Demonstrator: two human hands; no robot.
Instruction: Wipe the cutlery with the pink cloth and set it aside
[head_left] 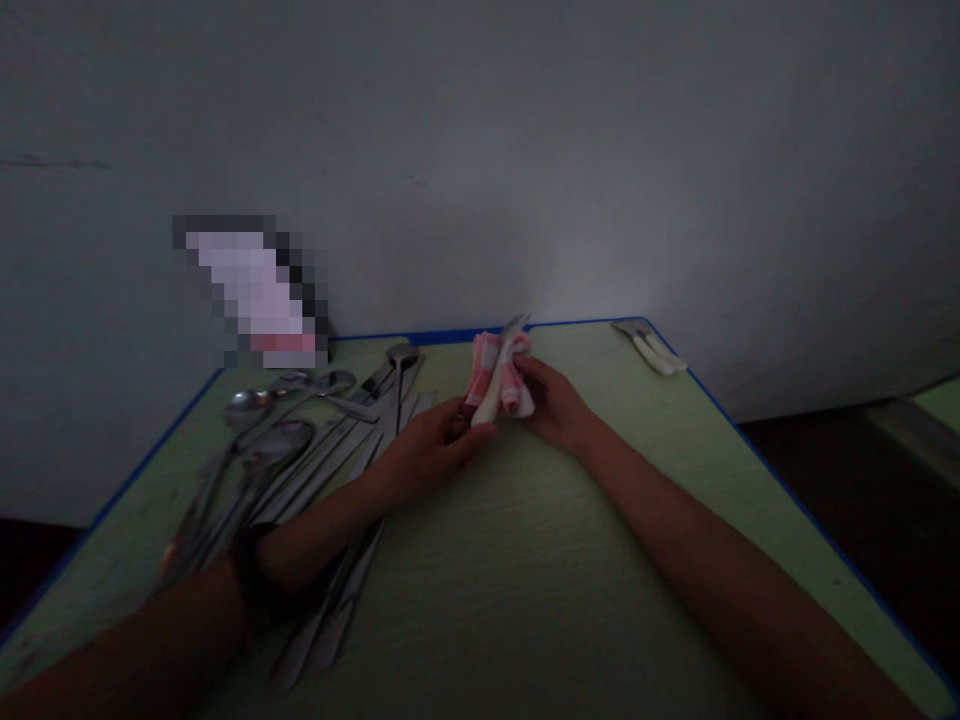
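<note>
Above the middle of the table, my left hand (pixel 435 437) is closed on the white handle of a fork (pixel 489 398). The fork slants up, its tines pointing away from me. My right hand (pixel 553 403) is closed on a folded pink-and-white checked cloth (pixel 511 388), with its fingers partly hidden behind it. Cloth and fork touch and overlap. Another white end shows beneath the cloth by my right hand; what it belongs to is unclear.
Metal spoons and ladles (pixel 281 440) and several flat knives (pixel 322 640) lie at the left, partly under my left forearm. Two white-handled utensils (pixel 654 352) lie at the far right corner. A pixelated object (pixel 255 290) stands by the wall. The green table (pixel 540 580) has a blue edge.
</note>
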